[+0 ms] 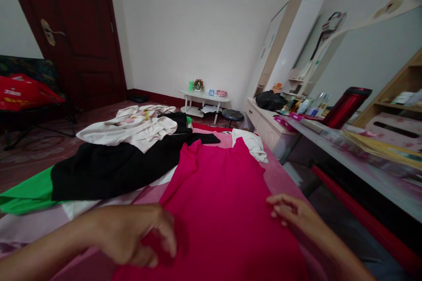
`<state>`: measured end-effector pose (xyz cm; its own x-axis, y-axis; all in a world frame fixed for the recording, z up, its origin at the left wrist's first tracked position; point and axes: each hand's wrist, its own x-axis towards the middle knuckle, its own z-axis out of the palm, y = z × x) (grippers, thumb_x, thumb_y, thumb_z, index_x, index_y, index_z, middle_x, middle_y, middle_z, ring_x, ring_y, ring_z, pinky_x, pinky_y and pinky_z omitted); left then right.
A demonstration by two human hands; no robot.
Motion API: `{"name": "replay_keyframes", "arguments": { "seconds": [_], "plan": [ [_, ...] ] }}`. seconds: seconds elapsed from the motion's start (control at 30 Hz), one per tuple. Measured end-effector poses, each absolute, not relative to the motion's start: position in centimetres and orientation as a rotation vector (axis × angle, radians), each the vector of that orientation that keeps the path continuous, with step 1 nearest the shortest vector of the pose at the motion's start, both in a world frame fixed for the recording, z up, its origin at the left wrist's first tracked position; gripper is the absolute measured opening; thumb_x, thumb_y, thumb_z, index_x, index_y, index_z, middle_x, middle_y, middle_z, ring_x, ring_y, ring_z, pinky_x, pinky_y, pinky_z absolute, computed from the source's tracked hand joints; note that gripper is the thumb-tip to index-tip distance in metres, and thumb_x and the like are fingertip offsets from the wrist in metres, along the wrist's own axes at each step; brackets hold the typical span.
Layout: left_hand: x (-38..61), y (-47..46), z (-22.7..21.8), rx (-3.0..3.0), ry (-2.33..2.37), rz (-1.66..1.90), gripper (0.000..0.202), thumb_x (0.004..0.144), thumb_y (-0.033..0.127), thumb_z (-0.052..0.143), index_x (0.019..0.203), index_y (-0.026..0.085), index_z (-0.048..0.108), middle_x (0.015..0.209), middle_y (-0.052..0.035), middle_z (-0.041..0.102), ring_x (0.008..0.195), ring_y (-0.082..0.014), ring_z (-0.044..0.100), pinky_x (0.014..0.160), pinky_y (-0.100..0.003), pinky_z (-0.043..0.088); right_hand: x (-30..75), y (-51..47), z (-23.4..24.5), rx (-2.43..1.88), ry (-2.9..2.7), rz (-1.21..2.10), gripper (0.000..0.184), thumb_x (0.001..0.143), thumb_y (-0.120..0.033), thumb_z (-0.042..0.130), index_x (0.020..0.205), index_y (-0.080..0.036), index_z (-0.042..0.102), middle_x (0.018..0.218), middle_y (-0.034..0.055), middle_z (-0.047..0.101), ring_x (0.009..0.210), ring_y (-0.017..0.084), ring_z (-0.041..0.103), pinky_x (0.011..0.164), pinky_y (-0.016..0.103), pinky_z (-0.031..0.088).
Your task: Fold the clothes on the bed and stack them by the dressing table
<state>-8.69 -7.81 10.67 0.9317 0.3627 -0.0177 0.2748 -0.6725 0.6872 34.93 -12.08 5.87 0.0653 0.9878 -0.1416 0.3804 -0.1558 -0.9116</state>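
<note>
A bright pink sleeveless garment (217, 202) lies spread out on the pink bed cover (280, 175), with its shoulders at the far end and its lower end running out of view. My left hand (135, 232) hovers over its left side, thumb and fingers bent but apart, with nothing between them. At the garment's right edge is my right hand (290, 210), its fingers loosely bent and apart. Whether those fingertips touch the cloth is hard to see.
Left of the garment lie black clothing (112, 171), a green cloth (29, 191) and a white patterned garment (132, 125). A white cloth (252, 142) lies by the far right shoulder. A desk (332, 145) with a red flask (347, 107) stands along the right.
</note>
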Motion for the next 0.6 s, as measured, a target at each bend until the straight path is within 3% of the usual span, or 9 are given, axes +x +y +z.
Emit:
{"name": "replay_keyframes", "arguments": {
  "seconds": [0.07,0.13,0.2,0.27,0.33,0.5,0.6],
  "plan": [
    [-5.7,-6.2,9.9,2.359,0.529,0.240,0.042,0.080,0.020,0.058,0.121,0.026,0.062,0.121,-0.0046,0.064,0.106,-0.0189,0.061,0.094,-0.029,0.046,36.4,-7.5,5.0,-1.579,-1.060,0.959,0.032,0.068,-0.032,0.071,0.093,-0.016,0.062,0.073,0.0054,0.069,0.066,0.016,0.066,0.055,0.022,0.049],
    [-3.0,-4.8,7.4,2.433,0.718,0.285,0.056,0.082,0.027,0.060,0.136,0.024,0.049,0.143,-0.0119,0.044,0.127,-0.0278,0.047,0.103,-0.041,0.039,37.4,-3.5,4.0,-1.524,-0.788,0.886,0.033,0.063,-0.023,0.072,0.093,-0.016,0.058,0.068,0.0040,0.068,0.062,0.016,0.067,0.055,0.023,0.053],
    [-1.0,-3.8,4.4,2.510,0.838,0.244,0.062,0.084,0.032,0.058,0.143,0.023,0.040,0.152,-0.0154,0.029,0.138,-0.0335,0.030,0.108,-0.051,0.031,37.8,-0.3,3.0,-1.515,-0.668,0.837,0.034,0.063,-0.017,0.070,0.093,-0.017,0.054,0.066,0.0017,0.066,0.060,0.016,0.068,0.056,0.024,0.055],
    [0.2,-3.3,2.1,2.589,0.902,0.263,0.058,0.090,0.038,0.051,0.144,0.026,0.037,0.155,-0.0136,0.022,0.142,-0.0343,0.019,0.111,-0.057,0.020,37.5,2.1,2.1,-1.546,-0.631,0.787,0.035,0.065,-0.014,0.067,0.095,-0.018,0.050,0.062,-0.0016,0.063,0.056,0.015,0.067,0.054,0.023,0.056],
    [0.8,-3.2,1.1,2.640,0.941,0.322,0.053,0.094,0.042,0.043,0.145,0.030,0.035,0.156,-0.0097,0.020,0.143,-0.0327,0.015,0.113,-0.058,0.013,36.8,3.9,1.3,-1.582,-0.619,0.741,0.038,0.065,-0.013,0.068,0.097,-0.018,0.049,0.060,-0.0046,0.060,0.049,0.013,0.064,0.049,0.022,0.055],
    [0.6,-3.5,1.2,2.659,0.960,0.334,0.053,0.095,0.045,0.040,0.146,0.033,0.031,0.157,-0.0062,0.018,0.143,-0.0302,0.014,0.114,-0.056,0.014,36.0,6.1,0.3,-1.676,-0.744,0.647,0.037,0.056,-0.017,0.076,0.088,-0.016,0.058,0.057,-0.0051,0.057,0.036,0.011,0.052,0.034,0.021,0.046],
    [0.6,-3.5,1.3,2.645,0.957,0.357,0.053,0.095,0.045,0.041,0.145,0.034,0.032,0.156,-0.0058,0.018,0.143,-0.0305,0.015,0.114,-0.056,0.014,37.6,5.8,0.7,-1.721,-0.761,0.462,0.033,0.060,-0.026,0.073,0.089,-0.015,0.061,0.062,-0.0018,0.060,0.041,0.013,0.055,0.037,0.024,0.048]
  ]
}}
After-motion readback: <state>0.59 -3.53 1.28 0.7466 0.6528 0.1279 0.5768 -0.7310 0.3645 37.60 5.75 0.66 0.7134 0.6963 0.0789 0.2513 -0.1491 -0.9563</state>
